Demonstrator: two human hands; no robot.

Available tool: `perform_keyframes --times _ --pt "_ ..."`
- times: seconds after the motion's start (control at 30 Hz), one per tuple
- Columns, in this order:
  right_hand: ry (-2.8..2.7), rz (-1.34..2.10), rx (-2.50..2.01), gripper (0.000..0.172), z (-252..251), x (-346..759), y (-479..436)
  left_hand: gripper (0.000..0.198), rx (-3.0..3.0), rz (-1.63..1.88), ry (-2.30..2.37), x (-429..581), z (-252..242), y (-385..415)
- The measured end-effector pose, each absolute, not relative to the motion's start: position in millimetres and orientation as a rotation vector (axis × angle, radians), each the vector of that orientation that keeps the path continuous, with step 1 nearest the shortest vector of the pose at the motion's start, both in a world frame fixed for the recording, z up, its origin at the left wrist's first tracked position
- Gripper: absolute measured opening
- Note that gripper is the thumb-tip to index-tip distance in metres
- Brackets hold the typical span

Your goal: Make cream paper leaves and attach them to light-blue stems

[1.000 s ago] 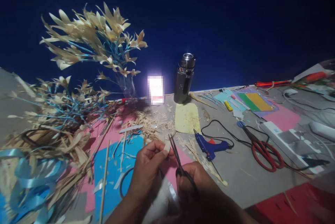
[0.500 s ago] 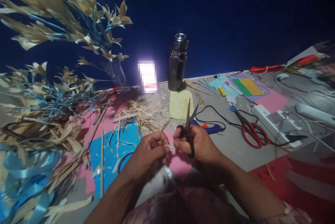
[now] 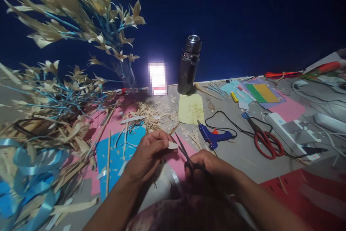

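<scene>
My left hand [image 3: 151, 153] pinches a small pale strip [image 3: 173, 145] between thumb and fingers. My right hand [image 3: 209, 164] is closed on black-handled scissors [image 3: 186, 155], whose slightly parted blades point up and left, close to the strip's right end. Beneath the hands lies pink paper [image 3: 175, 160]. A blue glue gun [image 3: 217, 136] rests just beyond my right hand, its nozzle by a yellow sheet [image 3: 190, 108]. Blue paper [image 3: 119, 148] sprinkled with cut scraps is left of my left hand.
Dried husk flowers [image 3: 102, 40] rise at the left above light blue ribbon [image 3: 35, 166]. A dark flask [image 3: 188, 69] stands at the back beside a bright, pixelated object [image 3: 158, 78]. Red-handled scissors [image 3: 267, 143], a white power strip [image 3: 292, 137] and red sheets [image 3: 305, 195] are at the right.
The scissors have swung from upright down to the left, and my right hand has come off the strip. The strip shows more in my left hand. The view has shifted slightly.
</scene>
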State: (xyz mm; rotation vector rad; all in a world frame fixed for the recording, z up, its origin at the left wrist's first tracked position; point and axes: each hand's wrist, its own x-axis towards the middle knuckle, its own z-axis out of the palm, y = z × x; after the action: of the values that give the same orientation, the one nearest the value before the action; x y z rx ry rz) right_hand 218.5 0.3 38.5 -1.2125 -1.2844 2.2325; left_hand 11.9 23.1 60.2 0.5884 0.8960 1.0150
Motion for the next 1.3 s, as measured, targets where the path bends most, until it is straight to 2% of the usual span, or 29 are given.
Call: perform_keyframes --times 0.57,0.87,1.07,1.3 --pt "-1.415 2.214 -1.353 0.026 31.6 226.3 2.9 0.019 0.676 1.01 0.929 7.9 53.3 22.4" --pt "-1.521 2.157 -1.386 0.02 30.7 230.0 6.3 0.024 0.69 0.987 0.941 4.5 48.7 22.7" --pt "-1.616 2.091 -1.363 0.031 36.6 233.8 11.2 0.022 0.72 0.973 0.967 0.7 43.4 24.2" --pt "-1.51 2.112 -1.385 0.022 36.7 229.2 10.7 0.021 0.729 1.008 0.973 3.1 46.1 21.6"
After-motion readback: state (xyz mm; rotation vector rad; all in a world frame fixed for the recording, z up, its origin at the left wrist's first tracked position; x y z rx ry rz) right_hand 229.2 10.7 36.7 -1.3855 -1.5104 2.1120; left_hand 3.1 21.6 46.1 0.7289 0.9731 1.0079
